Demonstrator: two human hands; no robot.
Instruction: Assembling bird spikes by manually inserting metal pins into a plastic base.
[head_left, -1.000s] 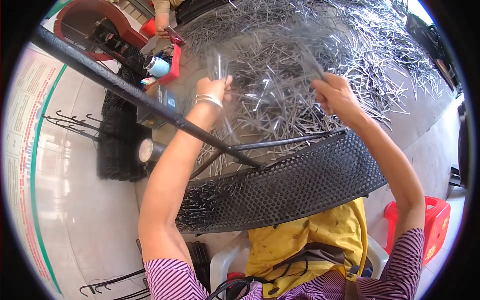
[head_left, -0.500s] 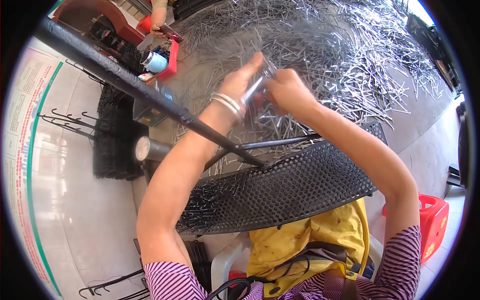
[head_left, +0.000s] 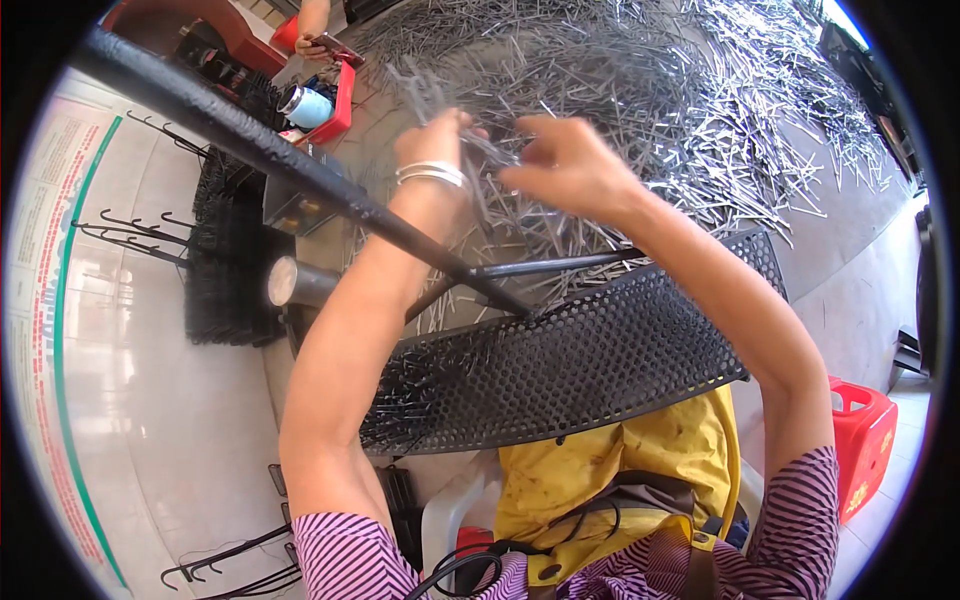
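Observation:
My left hand (head_left: 435, 145), with white bangles at the wrist, is closed around a blurred bundle of thin silver metal strips (head_left: 425, 88) that sticks out past both sides of the fist. To its right, my right hand (head_left: 570, 170) has thumb and fingers parted, with the tips close to the bundle's lower end. Nothing shows inside that hand. Beneath and beyond both hands spreads a large heap of loose strips (head_left: 640, 110). Nearer to me, a curved black perforated metal panel (head_left: 590, 370) lies above my yellow apron (head_left: 620, 440), with small dark pieces clustered at its left end.
A thick black metal bar (head_left: 270, 155) slants across the left, joining struts by the panel. Beyond it are a blue cup (head_left: 308, 108), a red tray (head_left: 345, 105) and another person's hand (head_left: 312, 45) holding a phone. A red stool (head_left: 862, 440) stands at right.
My left hand has swung left with the strips, which now point up and left. My right hand has drawn apart from it and its fingers have opened.

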